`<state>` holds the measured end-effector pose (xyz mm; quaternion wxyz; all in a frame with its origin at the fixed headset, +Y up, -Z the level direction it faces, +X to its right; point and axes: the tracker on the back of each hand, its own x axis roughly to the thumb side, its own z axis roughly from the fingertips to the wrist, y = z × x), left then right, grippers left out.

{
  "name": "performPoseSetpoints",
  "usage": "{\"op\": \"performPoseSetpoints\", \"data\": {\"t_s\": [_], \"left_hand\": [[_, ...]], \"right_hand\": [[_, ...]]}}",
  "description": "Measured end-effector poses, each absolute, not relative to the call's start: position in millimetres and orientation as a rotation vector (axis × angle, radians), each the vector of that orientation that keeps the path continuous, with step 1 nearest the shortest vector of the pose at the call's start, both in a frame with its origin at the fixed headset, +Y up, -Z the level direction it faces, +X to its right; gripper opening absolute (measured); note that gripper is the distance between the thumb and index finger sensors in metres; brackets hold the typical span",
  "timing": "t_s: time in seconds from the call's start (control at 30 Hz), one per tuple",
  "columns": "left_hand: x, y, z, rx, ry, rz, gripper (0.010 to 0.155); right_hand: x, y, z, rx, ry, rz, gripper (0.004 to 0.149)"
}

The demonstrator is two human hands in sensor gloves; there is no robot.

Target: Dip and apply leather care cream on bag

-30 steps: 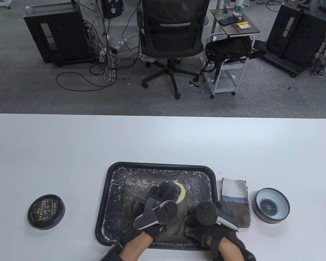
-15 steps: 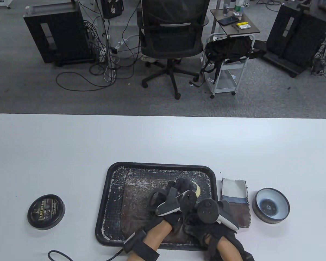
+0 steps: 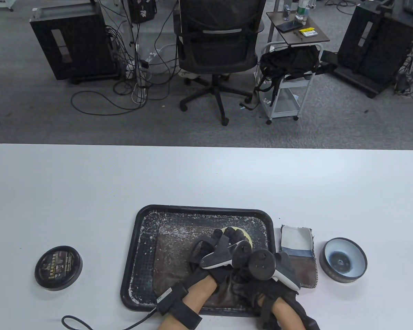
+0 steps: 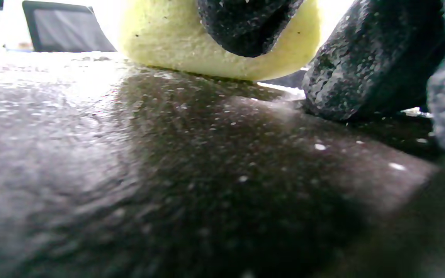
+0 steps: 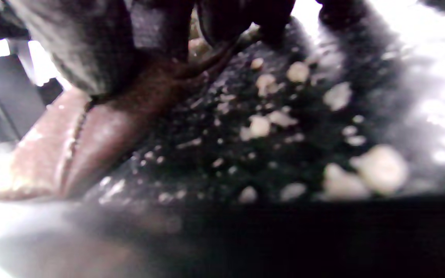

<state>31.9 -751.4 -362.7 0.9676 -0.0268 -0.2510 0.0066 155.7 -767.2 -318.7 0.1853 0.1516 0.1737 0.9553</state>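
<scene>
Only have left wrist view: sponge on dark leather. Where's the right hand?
Observer: The right hand rests on the bag's near right corner, beside the left hand.
Operator: Bag straight on the table?
Observer: No, it lies in a black tray speckled with pale crumbs.
Operator: Where's the cream?
Observer: The open tin stands on the table, right of the tray; a black lid lies left of the tray.
</scene>
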Motion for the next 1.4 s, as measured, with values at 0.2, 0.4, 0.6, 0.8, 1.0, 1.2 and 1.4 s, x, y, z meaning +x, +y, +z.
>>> {"op": "performPoseSetpoints", "data": {"t_s": [0.2,0.4,0.6,0.8,1.0,1.2,1.4], "left_hand": [[22,-751,-363,-0.042,-0.506,-0.038,0.057],[11,-751,-363,-0.045,-0.488,-0.076,0.057],[0,-751,-363,-0.034,-0.467,-0.074,0.057],[-17,-749,-367,-0.059,-0.421,-0.068,0.057],[-44,-750,-370,-0.067,-0.366,-0.045,0.057],[-63,-750,-375,-0.098,-0.293,-0.035,0.057],[-71,-746,-375,-0.134,-0.210,-0.118,0.057]], "right_hand": [[155,-768,-319,0.409,0.484,2.696,0.036],[155,-769,-319,0.393,0.483,2.688,0.036],[155,-769,-319,0.386,0.483,2.685,0.036],[156,-770,-319,0.380,0.481,2.682,0.036],[156,-771,-319,0.370,0.479,2.678,0.036],[157,-771,-319,0.362,0.479,2.673,0.036],[157,-771,-319,0.357,0.482,2.672,0.036]]}}
